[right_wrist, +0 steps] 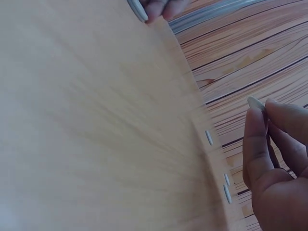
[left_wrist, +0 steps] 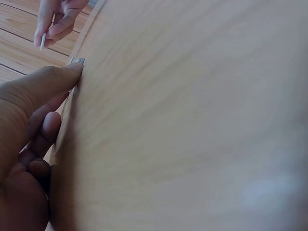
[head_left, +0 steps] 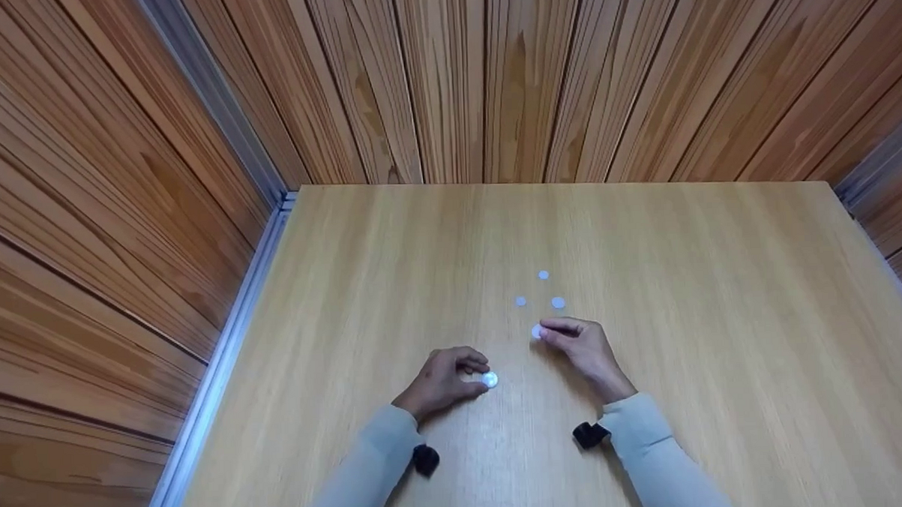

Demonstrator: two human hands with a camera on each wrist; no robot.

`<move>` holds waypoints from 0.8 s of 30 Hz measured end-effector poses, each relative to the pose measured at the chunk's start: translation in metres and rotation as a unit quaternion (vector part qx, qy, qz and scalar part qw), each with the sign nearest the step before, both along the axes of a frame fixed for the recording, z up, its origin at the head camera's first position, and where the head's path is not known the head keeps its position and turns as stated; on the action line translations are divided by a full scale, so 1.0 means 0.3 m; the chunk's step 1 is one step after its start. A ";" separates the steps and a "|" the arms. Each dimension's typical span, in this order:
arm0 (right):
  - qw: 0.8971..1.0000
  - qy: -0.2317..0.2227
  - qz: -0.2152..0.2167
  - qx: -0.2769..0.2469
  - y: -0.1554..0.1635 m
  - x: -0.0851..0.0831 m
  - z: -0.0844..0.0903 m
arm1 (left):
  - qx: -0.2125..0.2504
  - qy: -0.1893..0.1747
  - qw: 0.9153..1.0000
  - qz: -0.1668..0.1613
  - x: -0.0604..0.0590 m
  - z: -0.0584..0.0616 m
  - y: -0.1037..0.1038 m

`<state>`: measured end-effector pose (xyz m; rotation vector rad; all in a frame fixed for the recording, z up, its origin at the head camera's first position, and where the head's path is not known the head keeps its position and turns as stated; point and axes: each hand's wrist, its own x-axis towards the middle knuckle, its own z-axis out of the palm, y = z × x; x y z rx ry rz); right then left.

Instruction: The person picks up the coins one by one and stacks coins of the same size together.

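Observation:
Small white discs lie on a light wooden table (head_left: 709,334). My left hand (head_left: 482,374) pinches one white disc (head_left: 490,380) low over the table near the front; the left wrist view shows my thumb (left_wrist: 53,79) against its edge (left_wrist: 77,61). My right hand (head_left: 548,331) pinches a second white disc (head_left: 536,331) between thumb and fingertips, also seen edge-on in the right wrist view (right_wrist: 255,102). Just beyond the right hand, three loose discs (head_left: 543,275), (head_left: 521,301), (head_left: 558,302) lie flat on the table.
Wood-panelled walls (head_left: 445,73) close in the table at the back and both sides, with a metal rail (head_left: 222,351) along the left edge. A black wrist strap (head_left: 426,458) sits on each grey sleeve.

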<state>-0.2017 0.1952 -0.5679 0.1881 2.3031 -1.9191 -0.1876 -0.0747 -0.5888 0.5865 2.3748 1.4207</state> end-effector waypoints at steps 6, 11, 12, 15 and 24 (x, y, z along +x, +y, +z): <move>1.000 0.005 0.007 0.001 -0.009 0.029 -0.012 | 0.000 -0.014 1.000 0.003 0.002 0.005 -0.001; 1.000 0.006 0.005 0.002 -0.008 0.046 -0.017 | 0.010 -0.021 1.000 0.004 0.001 0.000 -0.003; 1.000 0.007 0.005 0.004 -0.008 0.050 -0.016 | 0.013 -0.021 1.000 0.003 0.001 -0.002 -0.003; 1.000 0.010 0.013 0.007 -0.008 0.063 -0.017 | 0.016 -0.022 1.000 -0.001 0.003 -0.005 -0.003; 0.999 0.011 0.044 -0.009 -0.008 0.096 -0.031 | 0.020 -0.007 1.000 -0.004 -0.001 -0.010 -0.004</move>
